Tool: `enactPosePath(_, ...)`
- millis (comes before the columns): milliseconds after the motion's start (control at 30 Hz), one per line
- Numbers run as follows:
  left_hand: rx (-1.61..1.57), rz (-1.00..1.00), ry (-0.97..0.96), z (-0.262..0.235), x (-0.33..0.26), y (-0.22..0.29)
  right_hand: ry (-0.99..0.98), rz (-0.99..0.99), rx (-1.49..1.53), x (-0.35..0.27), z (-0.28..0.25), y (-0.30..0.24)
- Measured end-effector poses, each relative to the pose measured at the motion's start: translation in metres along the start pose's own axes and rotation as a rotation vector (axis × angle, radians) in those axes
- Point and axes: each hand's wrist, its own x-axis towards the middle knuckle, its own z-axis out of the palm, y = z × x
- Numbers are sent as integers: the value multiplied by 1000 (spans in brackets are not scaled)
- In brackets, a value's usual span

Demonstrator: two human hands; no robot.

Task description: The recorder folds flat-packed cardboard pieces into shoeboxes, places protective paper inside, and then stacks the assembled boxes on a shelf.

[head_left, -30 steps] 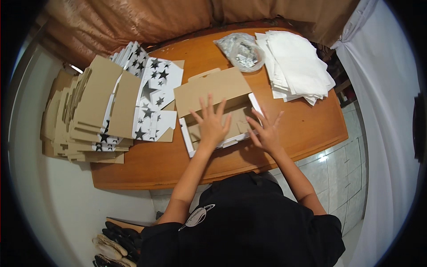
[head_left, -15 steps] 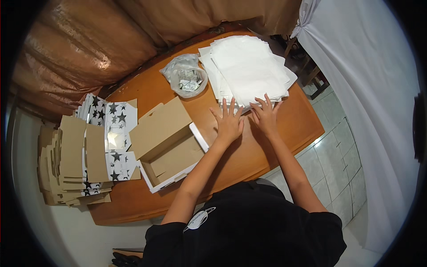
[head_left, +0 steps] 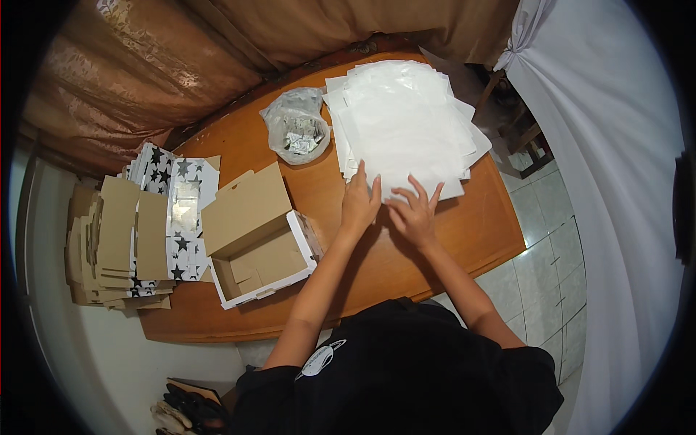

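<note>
A sheet of white paper lies on top of a thick, uneven stack of white paper, its near edge jutting past the stack toward me. My left hand is at the sheet's near left corner, fingers pointing away from me and the thumb over the paper. At the near edge, my right hand has its thumb and forefinger closed about the paper, while the other fingers spread over it. To the left stands an open cardboard box, white outside and brown inside, with its lid raised.
Folded cardboard boxes with black stars on white stand piled at the table's left end. A clear plastic bag of small packets sits behind the box. Brown cloth hangs beyond the wooden table; white cloth hangs at right.
The top sheet has slid toward me over the stack's near edge. My hands have drawn back slightly, and their spread fingers have closed in on the sheet. The view has shifted a little.
</note>
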Motion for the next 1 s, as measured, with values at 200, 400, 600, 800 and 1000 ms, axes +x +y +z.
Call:
enactPosePath(200,-18,43,167,3,1,-52,-105,-68,105,-42,-21,-40)
enactPosePath(400,-233,87,-11,-28,-28,-52,-176,203,182,-50,-54,-51)
enactPosePath(600,-357,270,-55,-99,-69,4,5,516,359,-31,-37,-37)
enactPosePath(800,-394,312,68,-179,-106,-33,-70,659,812,-10,11,-87)
enactPosePath(1000,-329,194,233,-265,-138,-84,-277,528,944,23,60,-146)
